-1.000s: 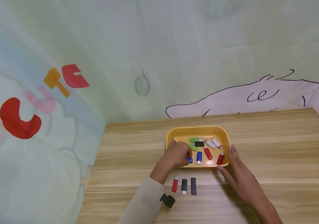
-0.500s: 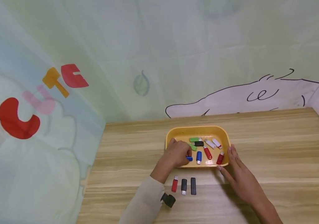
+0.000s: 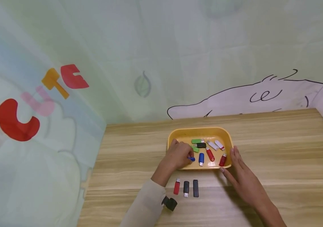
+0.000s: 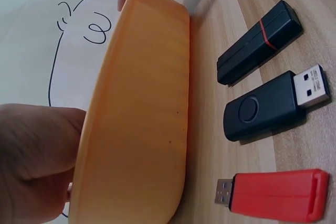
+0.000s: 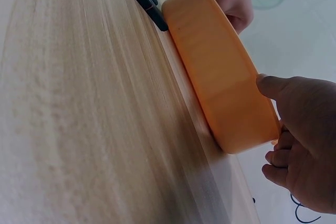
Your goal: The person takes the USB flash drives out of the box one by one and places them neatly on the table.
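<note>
My left hand (image 3: 178, 155) reaches into the yellow tray (image 3: 178, 132) in the head view. Its fingertips pinch a blue USB stick (image 3: 192, 159), partly hidden by the fingers. My right hand (image 3: 247, 179) holds the tray's near right corner, thumb on the front rim and fingers along the right side. Close to the left hand in the tray lie another blue USB stick (image 3: 201, 159) and a partly covered green one (image 3: 196, 149). The left wrist view shows the tray's front wall (image 4: 136, 108) hiding the left fingertips.
Other USB sticks in the tray are green (image 3: 197, 141), black (image 3: 201, 145), white (image 3: 212, 145) and red (image 3: 210, 154). In front of it, a red stick (image 3: 176, 186), a black swivel stick (image 3: 186, 188) and a black capped stick (image 3: 196, 188) form a row on the wooden table (image 3: 130, 176).
The pinched blue USB stick has shifted slightly and turned between my left fingertips. My right hand and the tray stay almost still.
</note>
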The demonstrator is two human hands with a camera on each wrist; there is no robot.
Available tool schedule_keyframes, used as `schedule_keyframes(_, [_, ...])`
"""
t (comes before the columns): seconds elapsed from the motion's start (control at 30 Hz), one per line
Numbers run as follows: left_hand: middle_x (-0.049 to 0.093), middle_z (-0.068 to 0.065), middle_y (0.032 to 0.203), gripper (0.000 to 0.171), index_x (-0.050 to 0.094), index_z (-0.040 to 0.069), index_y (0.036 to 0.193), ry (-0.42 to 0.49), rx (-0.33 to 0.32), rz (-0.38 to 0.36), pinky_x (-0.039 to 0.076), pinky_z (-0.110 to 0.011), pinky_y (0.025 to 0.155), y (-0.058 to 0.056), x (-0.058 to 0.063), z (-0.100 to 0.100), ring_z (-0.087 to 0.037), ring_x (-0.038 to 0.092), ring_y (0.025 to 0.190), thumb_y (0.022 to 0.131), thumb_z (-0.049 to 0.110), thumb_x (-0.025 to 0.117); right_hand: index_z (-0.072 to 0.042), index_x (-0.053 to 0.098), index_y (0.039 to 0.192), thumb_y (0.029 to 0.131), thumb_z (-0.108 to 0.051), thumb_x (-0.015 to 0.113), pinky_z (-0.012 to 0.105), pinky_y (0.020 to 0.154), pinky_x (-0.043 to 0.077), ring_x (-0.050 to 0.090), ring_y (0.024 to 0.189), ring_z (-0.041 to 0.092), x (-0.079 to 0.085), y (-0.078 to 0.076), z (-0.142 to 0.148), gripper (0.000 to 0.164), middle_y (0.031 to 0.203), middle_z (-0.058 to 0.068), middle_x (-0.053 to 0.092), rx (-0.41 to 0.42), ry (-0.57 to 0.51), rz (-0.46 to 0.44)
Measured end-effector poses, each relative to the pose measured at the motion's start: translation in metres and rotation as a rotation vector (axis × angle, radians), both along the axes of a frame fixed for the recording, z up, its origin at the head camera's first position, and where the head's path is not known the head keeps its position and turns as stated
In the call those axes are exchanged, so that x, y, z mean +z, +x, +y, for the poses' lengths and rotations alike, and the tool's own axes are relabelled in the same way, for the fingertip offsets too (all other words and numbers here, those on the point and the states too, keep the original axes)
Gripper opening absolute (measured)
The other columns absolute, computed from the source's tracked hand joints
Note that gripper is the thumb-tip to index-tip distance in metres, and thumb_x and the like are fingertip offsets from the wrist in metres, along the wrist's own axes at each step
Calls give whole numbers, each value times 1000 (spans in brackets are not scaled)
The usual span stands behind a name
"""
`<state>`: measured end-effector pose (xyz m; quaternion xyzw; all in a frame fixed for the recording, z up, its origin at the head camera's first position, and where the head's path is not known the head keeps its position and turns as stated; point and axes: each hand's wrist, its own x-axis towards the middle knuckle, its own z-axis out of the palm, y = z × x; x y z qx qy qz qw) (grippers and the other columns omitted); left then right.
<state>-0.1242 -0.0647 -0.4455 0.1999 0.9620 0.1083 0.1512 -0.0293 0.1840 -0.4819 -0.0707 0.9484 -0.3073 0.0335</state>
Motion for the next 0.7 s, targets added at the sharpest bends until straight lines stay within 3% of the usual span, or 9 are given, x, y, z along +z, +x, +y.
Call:
schedule_keyframes(0.3, [68, 12, 74, 10, 83, 18, 97, 18, 16, 30, 38, -37, 97, 2, 7, -1, -8, 59, 78, 95, 28, 83, -6, 12, 170, 108, -48, 59, 69, 118, 36, 32, 154, 53, 1, 0, 0, 88, 178, 20, 9, 2, -10, 9])
schedule_keyframes(0.5, [64, 12, 68, 13, 81, 16, 93, 36, 31, 28, 38, -37, 95, 7, 8, -1, -8, 56, 75, 95, 28, 83, -6, 12, 170, 107, -47, 62, 69, 118, 36, 32, 154, 52, 1, 0, 0, 89, 178, 20, 9, 3, -1, -6])
schedule_keyframes(0.7, [60, 10, 63, 13, 79, 16, 86, 12, 43, 73, 39, -36, 91, 7, 10, -1, -9, 54, 70, 93, 26, 83, -7, 10, 170, 107, -50, 59, 69, 118, 37, 31, 155, 52, 0, 0, 0, 90, 178, 20, 9, 0, 3, -2])
